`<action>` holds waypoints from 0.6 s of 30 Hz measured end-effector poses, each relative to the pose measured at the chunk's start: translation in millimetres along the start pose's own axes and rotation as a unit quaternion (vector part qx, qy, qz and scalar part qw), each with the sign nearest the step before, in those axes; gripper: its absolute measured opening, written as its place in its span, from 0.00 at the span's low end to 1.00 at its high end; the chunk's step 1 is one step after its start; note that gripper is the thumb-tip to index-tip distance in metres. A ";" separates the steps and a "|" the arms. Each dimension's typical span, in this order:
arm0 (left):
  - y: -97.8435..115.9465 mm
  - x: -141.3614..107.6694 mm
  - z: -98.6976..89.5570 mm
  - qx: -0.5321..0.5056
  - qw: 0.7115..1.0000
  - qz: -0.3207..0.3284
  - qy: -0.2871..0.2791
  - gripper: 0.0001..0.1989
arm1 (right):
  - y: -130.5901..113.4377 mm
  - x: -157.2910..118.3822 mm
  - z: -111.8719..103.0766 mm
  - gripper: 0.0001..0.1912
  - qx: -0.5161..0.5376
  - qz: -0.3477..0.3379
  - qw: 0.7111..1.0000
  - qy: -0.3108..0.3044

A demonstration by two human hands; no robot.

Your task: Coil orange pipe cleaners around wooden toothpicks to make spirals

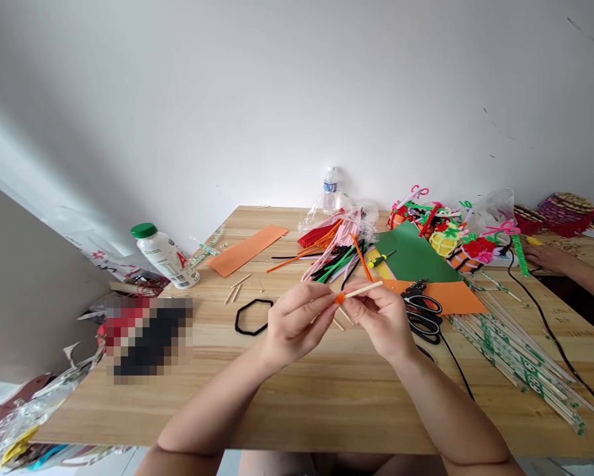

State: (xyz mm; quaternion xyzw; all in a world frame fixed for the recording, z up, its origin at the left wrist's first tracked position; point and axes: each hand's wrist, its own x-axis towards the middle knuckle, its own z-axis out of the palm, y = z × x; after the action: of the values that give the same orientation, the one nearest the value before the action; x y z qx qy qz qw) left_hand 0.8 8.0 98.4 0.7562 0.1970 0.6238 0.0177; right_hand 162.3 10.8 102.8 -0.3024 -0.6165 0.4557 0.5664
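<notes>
Above the middle of the table my two hands meet at the fingertips. My left hand point(297, 320) is closed in a pinch at a small tuft of orange pipe cleaner point(339, 299). Closed around a short pale wooden stick point(366, 289), my right hand point(383, 324) touches the same spot. The orange tuft sits at the stick's left end, and the stick tilts up to the right. Beyond my left hand lies a black pipe cleaner bent into a hexagon point(237, 318). Black-handled scissors point(423, 314) rest beside my right hand.
Bundled pipe cleaners point(343, 235), a screwdriver point(380, 260) and green paper point(415, 254) lie behind. Wrapped chopsticks point(517, 363) and a black cable point(544, 324) are at right, near another person's arm point(581, 268). Bottles, one white point(165, 254), one clear point(330, 190), stand upright.
</notes>
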 end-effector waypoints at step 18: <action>5.7 8.9 -6.3 -0.473 0.679 -0.560 -0.036 0.13 | -4.7 -3.6 0.1 0.05 -0.100 -0.105 0.989 -0.017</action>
State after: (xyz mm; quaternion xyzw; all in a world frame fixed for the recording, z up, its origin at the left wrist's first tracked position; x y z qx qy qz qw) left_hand -2.4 4.2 109.6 0.4172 0.2615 0.4800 0.7261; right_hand 163.6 5.7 105.6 -0.2833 -0.6971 0.3342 0.5675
